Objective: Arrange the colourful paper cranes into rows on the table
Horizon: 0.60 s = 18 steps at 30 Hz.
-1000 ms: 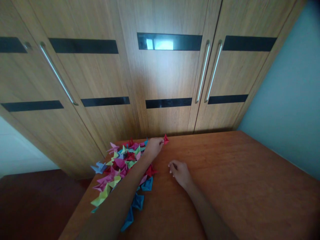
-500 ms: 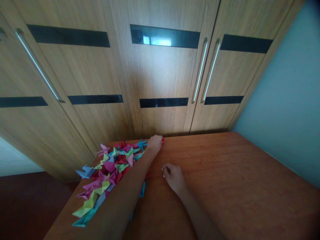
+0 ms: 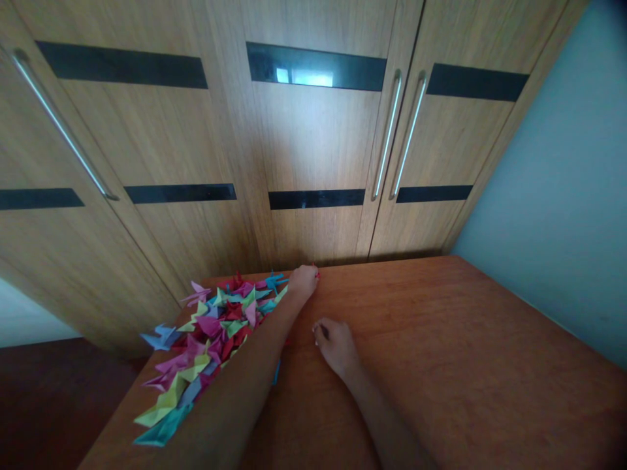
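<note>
Far out near the table's back edge, my left hand (image 3: 304,281) is closed on a small red paper crane (image 3: 317,275), most of it hidden by the fingers. Closer to me, my right hand (image 3: 337,344) rests low over the table with its fingers curled together; a tiny pale bit shows at the fingertips, too small to name. Left of my left forearm lies a crowded pile of folded paper cranes (image 3: 209,326) in pink, red, yellow, green and blue. My forearm covers part of that pile.
The brown wooden table (image 3: 441,352) stretches to the right. Behind it stands a wooden wardrobe (image 3: 313,143) with black strips and metal handles (image 3: 409,134). A pale blue wall (image 3: 553,209) borders the right side.
The view has shifted slightly. The red paper at my left fingertips has turned and shows less. My right hand has hardly moved and stays curled.
</note>
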Motion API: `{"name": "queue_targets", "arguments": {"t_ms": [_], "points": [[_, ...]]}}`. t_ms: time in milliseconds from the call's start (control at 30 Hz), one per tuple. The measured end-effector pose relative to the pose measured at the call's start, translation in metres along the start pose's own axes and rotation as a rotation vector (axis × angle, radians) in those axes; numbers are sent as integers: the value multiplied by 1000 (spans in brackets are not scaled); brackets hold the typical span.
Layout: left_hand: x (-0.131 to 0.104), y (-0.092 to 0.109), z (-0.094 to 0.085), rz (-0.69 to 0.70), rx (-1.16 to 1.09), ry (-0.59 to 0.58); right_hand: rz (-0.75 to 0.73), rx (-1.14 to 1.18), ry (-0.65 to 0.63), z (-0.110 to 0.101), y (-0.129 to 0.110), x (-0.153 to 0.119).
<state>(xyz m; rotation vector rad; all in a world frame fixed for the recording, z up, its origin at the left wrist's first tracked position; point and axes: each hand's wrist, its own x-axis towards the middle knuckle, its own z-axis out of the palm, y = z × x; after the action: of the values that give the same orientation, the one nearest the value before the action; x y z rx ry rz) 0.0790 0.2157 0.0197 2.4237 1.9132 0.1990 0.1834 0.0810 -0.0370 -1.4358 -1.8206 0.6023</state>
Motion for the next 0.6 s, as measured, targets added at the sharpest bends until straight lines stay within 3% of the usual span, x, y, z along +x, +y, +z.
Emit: {"name": "queue_targets", "arguments": {"t_ms": [233,367,467,600], "points": [[-3,2,-1,6,-6,30,0,-4,1,0,0,0],[-12,-1,-12,4,-8,56,-8,1,8,0,0,0],[-29,-12,-29,29,-10,67,-14,6,8,0,1,0],[-70,-37,-54,113,-38,57,-34,2,-2,0,2,-1]]}}
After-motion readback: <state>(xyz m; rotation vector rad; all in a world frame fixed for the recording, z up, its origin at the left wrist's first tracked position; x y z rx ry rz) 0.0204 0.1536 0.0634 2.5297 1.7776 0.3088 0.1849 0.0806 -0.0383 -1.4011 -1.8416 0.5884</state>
